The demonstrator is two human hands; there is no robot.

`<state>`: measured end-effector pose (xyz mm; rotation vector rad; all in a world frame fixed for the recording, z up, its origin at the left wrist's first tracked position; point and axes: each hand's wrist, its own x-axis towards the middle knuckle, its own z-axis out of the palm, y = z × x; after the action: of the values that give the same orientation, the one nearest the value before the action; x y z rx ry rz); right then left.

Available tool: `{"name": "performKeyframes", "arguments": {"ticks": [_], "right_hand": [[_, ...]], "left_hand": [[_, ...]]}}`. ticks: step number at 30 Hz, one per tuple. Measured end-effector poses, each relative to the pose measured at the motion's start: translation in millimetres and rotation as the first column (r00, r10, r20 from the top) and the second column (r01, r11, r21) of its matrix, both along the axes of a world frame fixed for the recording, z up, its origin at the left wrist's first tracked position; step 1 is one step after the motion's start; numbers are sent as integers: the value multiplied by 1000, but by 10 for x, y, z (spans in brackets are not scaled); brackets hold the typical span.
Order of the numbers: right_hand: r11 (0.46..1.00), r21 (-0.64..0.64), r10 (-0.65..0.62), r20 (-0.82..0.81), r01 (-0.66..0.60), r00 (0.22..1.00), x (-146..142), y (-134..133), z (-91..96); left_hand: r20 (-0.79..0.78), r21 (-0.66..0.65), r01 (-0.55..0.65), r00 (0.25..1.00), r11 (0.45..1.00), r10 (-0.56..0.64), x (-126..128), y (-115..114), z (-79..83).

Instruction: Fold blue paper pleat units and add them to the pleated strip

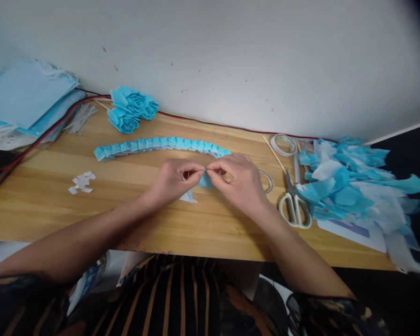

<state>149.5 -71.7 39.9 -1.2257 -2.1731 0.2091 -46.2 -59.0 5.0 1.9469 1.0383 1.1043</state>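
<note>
Both my hands meet above the middle of the table with their fingertips almost touching. Thumb and forefinger of my left hand (178, 179) are pinched at the top of a small blue fabric piece (206, 182). From the other side, my right hand (240, 182) pinches the same piece, which is partly hidden by my fingers. Beneath my left fingers lies a pale scrap (188, 196) on the wood. Just beyond the hands, a curved row of folded blue pieces (161, 144) stretches leftward from near my right knuckles.
Blue fabric roses (131, 109) lie at the back, near stacked blue sheets (31, 95). White strips (82, 182) are at left. To the right are scissors (294, 210), a tape roll (283, 144), another roll (267, 181), a thin stick (274, 153) and heaped blue-white scraps (350, 186).
</note>
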Motion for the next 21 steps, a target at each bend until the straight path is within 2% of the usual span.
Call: {"name": "performKeyframes", "arguments": {"ticks": [4, 7, 12, 15, 18, 21], "right_hand": [[987, -162, -15, -174, -13, 985, 0, 23, -24], [974, -226, -33, -266, -29, 964, -4, 21, -56], [982, -187, -41, -319, -20, 947, 37, 0, -83], [980, -196, -112, -413, 32, 904, 144, 23, -86], [923, -385, -194, -517, -24, 834, 291, 89, -115], [794, -568, -219, -601, -217, 769, 374, 154, -171]], "left_hand": [[9, 2, 4, 1000, 1000, -4, 6, -3, 2], [4, -32, 14, 1000, 999, -13, 7, -6, 15], [23, -132, 4, 1000, 991, -1, 3, 10, 30], [69, -196, -17, 997, 981, 31, -4, 31, 33], [137, -265, -10, 989, 964, 48, -11, 54, 44], [208, -324, 10, 976, 946, 61, -15, 68, 78]]}}
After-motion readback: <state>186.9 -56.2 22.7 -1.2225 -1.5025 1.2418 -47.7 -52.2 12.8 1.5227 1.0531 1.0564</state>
